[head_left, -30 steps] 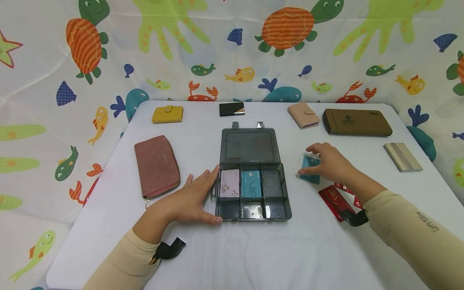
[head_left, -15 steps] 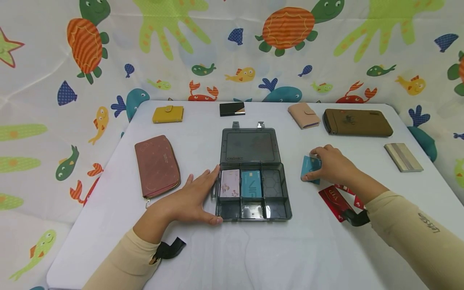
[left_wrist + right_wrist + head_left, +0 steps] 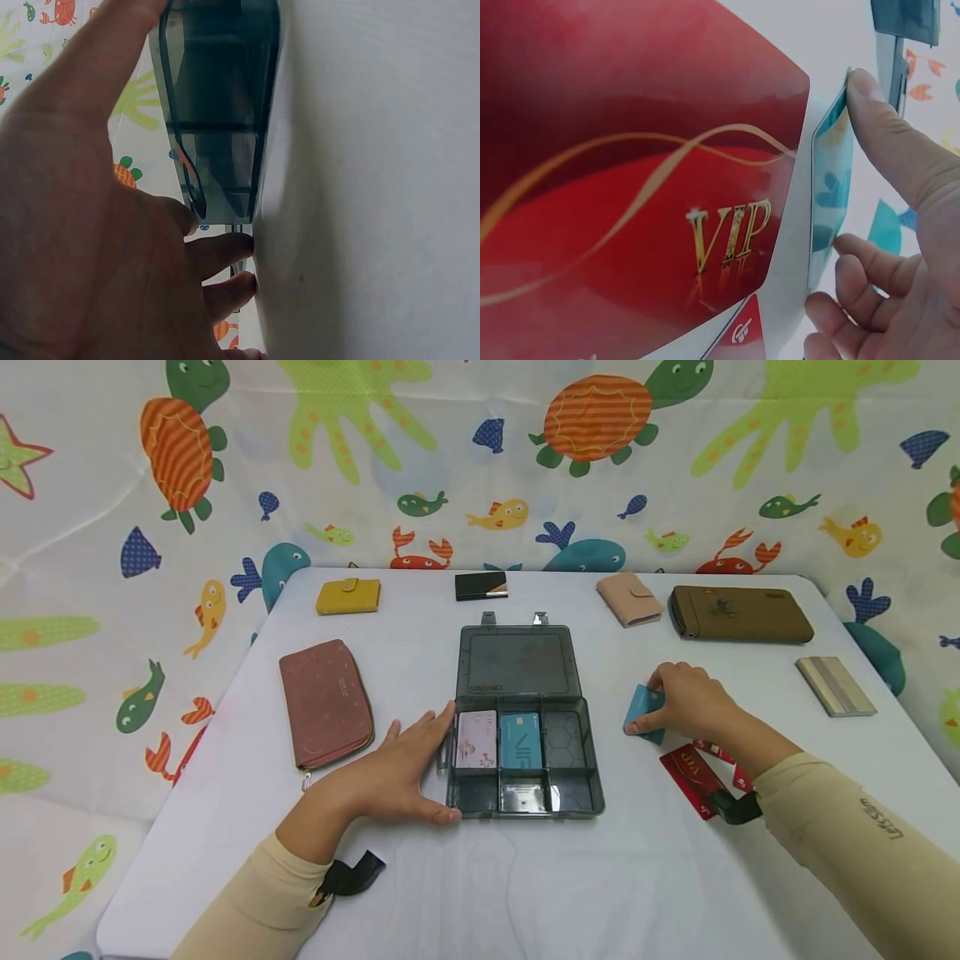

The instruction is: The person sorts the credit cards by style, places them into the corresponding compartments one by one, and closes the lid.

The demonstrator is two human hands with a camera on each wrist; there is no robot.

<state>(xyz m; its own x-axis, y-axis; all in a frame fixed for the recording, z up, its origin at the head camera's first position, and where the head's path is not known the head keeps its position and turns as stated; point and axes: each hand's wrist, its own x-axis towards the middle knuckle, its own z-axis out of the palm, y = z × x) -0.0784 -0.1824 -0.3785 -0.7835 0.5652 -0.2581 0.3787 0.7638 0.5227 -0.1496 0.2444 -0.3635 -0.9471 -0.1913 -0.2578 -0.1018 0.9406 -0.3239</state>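
Note:
My right hand [image 3: 693, 700] pinches a blue card [image 3: 640, 703] on the table to the right of the box. In the right wrist view its thumb is at one edge of the card [image 3: 832, 180] and its fingertips at the opposite edge. My left hand [image 3: 397, 770] lies spread against the left side of a smoky grey compartment box [image 3: 566, 739], thumb near the front corner. The box's lid [image 3: 516, 660] is laid back. Inside, a pink card [image 3: 476, 747] and a blue VIP card [image 3: 521, 742] occupy two neighbouring back compartments.
A red VIP card [image 3: 686, 768] and another red card [image 3: 742, 779] lie under the right wrist. Around the box are a brown zip wallet [image 3: 326, 702], yellow wallet [image 3: 348, 597], black card holder [image 3: 480, 586], pink wallet [image 3: 630, 600], olive wallet [image 3: 738, 614] and beige banded case [image 3: 836, 686].
The right thumb and fingers have closed in on the blue card, and its edge has shifted and tilted slightly. My left hand and the box have stayed put.

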